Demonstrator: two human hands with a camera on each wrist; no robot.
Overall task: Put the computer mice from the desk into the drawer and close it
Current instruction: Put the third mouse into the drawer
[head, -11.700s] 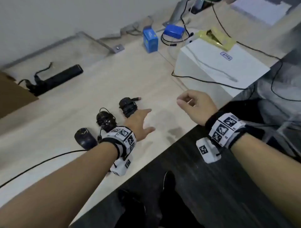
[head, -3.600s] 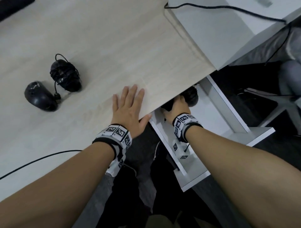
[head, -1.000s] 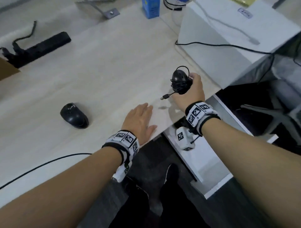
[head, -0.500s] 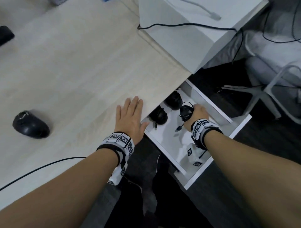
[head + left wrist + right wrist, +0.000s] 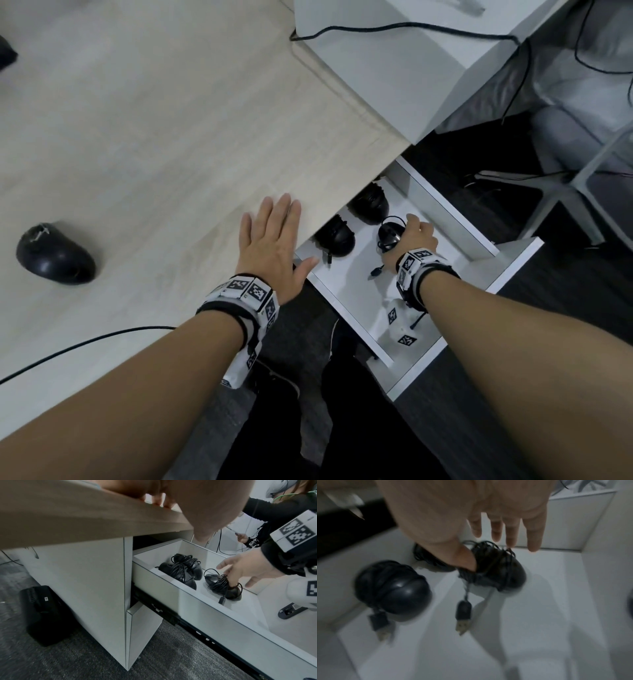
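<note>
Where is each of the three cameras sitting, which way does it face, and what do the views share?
Head: worn on the head, looking down at the desk and open drawer; both forearms, left hand and right hand show.
Left wrist: below the desk edge, facing sideways into the drawer; left palm overhead, right hand reaching in.
Right wrist: inside the drawer, looking down; right fingers show.
Shared: all three see the cable-wrapped mouse under the right hand.

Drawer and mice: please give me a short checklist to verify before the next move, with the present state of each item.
1. Drawer open: ok.
2. Third mouse resting on the drawer floor: ok.
3. Right hand clear of that mouse: not ok, thumb touches its wrapped cable.
4. Last mouse off the desk: not ok.
5. Left hand free, flat on the desk edge: ok.
6. USB plugs clear of the drawer's closing path: cannot tell.
</note>
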